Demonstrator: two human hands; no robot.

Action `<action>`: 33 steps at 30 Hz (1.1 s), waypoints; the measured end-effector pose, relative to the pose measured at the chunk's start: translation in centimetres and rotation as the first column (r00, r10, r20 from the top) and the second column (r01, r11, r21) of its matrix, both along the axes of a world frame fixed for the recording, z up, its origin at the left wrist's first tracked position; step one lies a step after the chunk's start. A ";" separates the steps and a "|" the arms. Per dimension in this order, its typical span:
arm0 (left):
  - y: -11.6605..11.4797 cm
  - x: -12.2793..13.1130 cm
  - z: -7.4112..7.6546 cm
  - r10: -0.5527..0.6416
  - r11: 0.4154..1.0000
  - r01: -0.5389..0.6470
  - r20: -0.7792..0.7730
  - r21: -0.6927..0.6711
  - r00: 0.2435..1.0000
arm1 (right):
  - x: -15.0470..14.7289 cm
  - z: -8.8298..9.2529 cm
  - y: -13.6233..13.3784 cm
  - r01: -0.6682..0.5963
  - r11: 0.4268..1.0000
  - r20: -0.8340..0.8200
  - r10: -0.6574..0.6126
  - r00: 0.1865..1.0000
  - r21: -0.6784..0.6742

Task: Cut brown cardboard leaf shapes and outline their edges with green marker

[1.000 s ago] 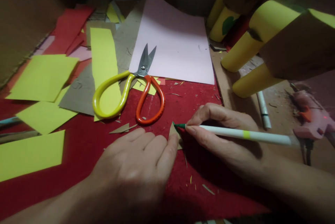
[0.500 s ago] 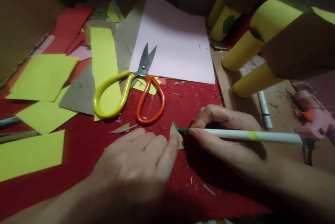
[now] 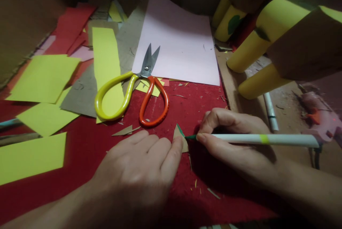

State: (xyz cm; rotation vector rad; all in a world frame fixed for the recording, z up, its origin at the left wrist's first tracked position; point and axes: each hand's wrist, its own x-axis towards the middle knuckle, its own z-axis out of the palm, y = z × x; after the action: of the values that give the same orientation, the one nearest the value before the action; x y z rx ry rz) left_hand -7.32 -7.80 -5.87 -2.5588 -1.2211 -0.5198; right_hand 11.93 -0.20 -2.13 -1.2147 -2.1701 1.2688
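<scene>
A small tan cardboard triangle (image 3: 185,146) lies on the red surface, with a green streak along its right edge near the tip. My left hand (image 3: 141,164) presses it down with its fingers; the fingertips are curled and partly hidden. Pinched in my right hand (image 3: 229,132) is a green marker (image 3: 235,139) with a white barrel and a yellow-green band. Its green tip touches or nearly touches the triangle's right edge. Just beyond my left hand rest scissors (image 3: 146,74), one handle yellow and one orange, blades slightly apart. Cardboard scraps (image 3: 125,130) lie beside its knuckles.
Pale pink paper (image 3: 179,43) lies behind the scissors. Yellow paper pieces (image 3: 44,79) and red paper (image 3: 69,25) spread over the left. At right stand yellow tubes joined to brown cardboard (image 3: 301,50). A pink glue gun (image 3: 317,115) lies near the right edge.
The marker and my right hand have shifted slightly right and down along the triangle's edge. The green streak reaches lower. My left hand has stayed in place.
</scene>
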 end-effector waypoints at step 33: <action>-0.2 -0.2 -0.4 0.007 1.000 -0.007 -0.011 0.005 1.000 | 0.2 -0.4 -0.2 -0.005 1.000 -0.056 0.005 0.998 0.003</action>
State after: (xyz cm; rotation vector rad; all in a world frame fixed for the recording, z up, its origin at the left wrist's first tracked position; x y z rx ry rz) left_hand -7.54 -7.95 -6.27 -2.5490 -1.2239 -0.5053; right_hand 12.18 -0.36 -2.49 -1.1594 -2.1363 1.2858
